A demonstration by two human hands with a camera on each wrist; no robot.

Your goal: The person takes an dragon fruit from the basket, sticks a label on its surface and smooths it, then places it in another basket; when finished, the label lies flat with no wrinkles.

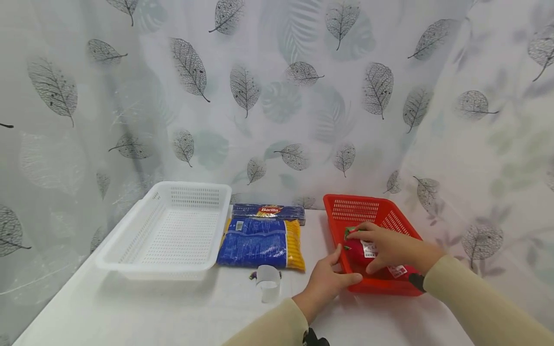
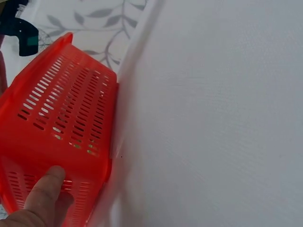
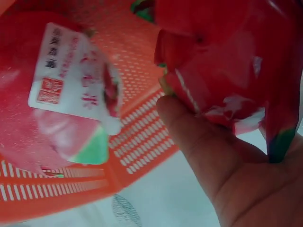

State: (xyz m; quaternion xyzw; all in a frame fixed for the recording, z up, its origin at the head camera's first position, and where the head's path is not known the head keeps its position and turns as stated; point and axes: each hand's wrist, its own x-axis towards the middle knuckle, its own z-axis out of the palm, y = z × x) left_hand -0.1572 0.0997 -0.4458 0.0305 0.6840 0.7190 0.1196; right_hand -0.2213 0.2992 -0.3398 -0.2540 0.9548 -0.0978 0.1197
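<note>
A red plastic basket [image 1: 381, 288] stands at the right of the table with dragon fruits inside. My right hand [image 1: 391, 245] reaches into it and grips one dragon fruit [image 3: 222, 61], with the thumb pressed along its skin. Beside it lies another dragon fruit [image 3: 19, 94] bearing a white label, apart from the thumb. At the basket's near left corner is my left hand [image 1: 324, 283], its extended fingers and thumb touching the outside. In the left wrist view, a fingertip [image 2: 56, 175] presses on the red wall. The palm side of the left hand is hidden.
A white slotted basket [image 1: 164, 266] stands at the left. Between the baskets are a blue Barilla spaghetti box [image 1: 268, 211] and a blue and yellow bag [image 1: 259, 242]. Nearer stands a small whitish cylinder [image 1: 268, 283], partly hiding something purple. A leaf-patterned curtain [image 1: 277, 120] hangs behind.
</note>
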